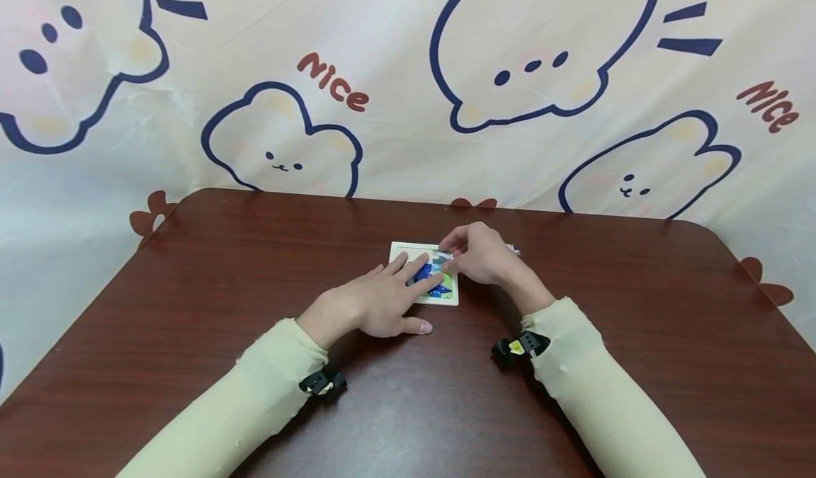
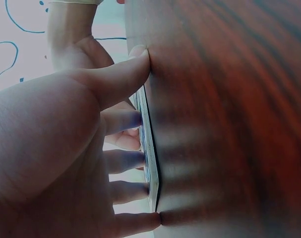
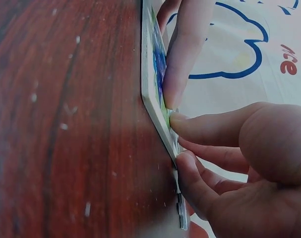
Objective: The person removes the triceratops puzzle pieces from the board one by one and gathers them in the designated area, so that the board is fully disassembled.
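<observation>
A flat picture puzzle with a white frame and a blue and green picture lies on the table. My left hand spreads its fingers across it, fingertips resting on the picture and frame, thumb on the table by the near edge. Part of the picture is hidden beneath that hand. At the far right corner my right hand bends its thumb and fingers round a greyish puzzle piece. The right wrist view has the right thumb on the picture close to a left fingertip, other fingers at the frame's edge.
The brown wooden table extends around the puzzle. Thin flat pieces lie just past the frame, mostly behind the right hand. A curtain with cartoon drawings hangs behind the far edge. Both wrists wear black straps.
</observation>
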### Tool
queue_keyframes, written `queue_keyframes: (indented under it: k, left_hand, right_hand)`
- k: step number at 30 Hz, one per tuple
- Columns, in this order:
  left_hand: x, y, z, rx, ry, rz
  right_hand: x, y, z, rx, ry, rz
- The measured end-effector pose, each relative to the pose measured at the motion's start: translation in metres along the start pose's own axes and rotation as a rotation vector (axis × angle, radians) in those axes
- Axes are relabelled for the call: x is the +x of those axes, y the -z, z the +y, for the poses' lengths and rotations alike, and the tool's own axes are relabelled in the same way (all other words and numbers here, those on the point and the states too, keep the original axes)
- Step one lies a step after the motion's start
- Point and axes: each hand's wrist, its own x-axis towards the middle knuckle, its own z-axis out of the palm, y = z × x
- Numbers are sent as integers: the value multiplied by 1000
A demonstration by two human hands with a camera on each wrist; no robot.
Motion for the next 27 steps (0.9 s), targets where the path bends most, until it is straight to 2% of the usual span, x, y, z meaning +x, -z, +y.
queue_keyframes:
  k: [21, 27]
  left_hand:
    - [4, 0, 2, 13, -3, -3]
    - [2, 0, 1, 15, 4, 3]
  right_hand:
    - [3, 3, -2, -7, -43, -4]
    - [4, 0, -3, 6, -23, 0]
